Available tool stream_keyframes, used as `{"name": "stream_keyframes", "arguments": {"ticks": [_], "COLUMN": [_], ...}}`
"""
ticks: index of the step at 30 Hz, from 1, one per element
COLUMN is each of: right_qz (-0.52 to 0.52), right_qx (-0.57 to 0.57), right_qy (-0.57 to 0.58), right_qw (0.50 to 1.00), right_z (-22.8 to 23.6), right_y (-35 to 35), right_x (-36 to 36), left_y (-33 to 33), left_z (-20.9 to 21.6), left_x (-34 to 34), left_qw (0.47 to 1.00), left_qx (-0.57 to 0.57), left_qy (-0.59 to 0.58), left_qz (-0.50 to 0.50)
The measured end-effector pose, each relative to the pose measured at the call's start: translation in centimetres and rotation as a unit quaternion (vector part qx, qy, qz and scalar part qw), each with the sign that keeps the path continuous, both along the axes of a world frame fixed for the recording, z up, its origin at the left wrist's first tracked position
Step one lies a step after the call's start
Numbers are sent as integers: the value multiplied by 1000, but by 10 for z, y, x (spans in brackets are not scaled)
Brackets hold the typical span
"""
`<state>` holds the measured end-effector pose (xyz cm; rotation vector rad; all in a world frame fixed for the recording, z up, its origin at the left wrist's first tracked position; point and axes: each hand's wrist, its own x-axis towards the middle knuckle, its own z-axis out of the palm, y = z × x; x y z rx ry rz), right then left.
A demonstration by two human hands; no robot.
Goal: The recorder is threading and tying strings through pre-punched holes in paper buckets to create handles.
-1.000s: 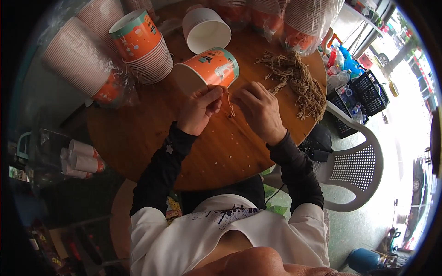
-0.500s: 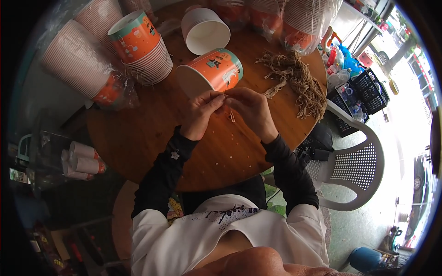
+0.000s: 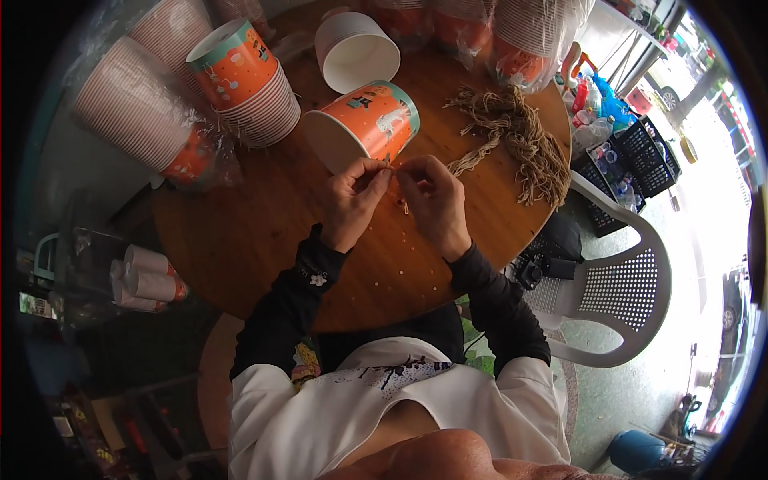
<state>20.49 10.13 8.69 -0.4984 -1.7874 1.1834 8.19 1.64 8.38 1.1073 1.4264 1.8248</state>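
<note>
An orange and teal paper bucket (image 3: 364, 120) lies on its side on the round wooden table, its pale round end toward the left. At its near edge, my left hand (image 3: 354, 200) is closed in a pinch, thumb against forefinger. My right hand (image 3: 434, 200) pinches right beside it, fingertips almost touching the left's. A thin cord seems to run between the fingertips, though the fingers mostly hide it. Below them hangs or lies a small pale loop (image 3: 406, 209). To the right of the bucket is a tangled bundle of brown twine (image 3: 524, 144).
Behind the bucket, a white paper bucket (image 3: 358, 60) lies with its mouth toward me. Stacked buckets (image 3: 252, 88) stand at the left, near plastic-wrapped stacks (image 3: 132, 104). Small pale dots (image 3: 390, 284) dot the near tabletop. A grey plastic chair (image 3: 616, 296) and black crates (image 3: 640, 160) stand right.
My hands have shifted slightly, and a small gap has opened between their fingertips. The bucket has rolled a little, turning its printed pattern, and moved slightly to the left.
</note>
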Motion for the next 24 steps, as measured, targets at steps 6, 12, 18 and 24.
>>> {"name": "stream_keyframes", "arguments": {"ticks": [6,12,18,24], "right_qz": [-13,1,-16,-23], "right_qx": [84,15,47,57], "right_qy": [13,53,13,30], "right_qw": [996,999,999,998], "right_z": [1,-2,-2,-3], "right_y": [-1,1,-1,-6], "right_x": [1,-1,-1,-4], "left_y": [1,-2,-2,0], "left_z": [9,7,4,-1], "left_x": [5,9,2,-1], "left_qw": [1000,999,999,993], "left_qx": [-6,-15,6,22], "left_qy": [-20,-41,-51,-106], "left_qz": [4,-6,-2,-37]}}
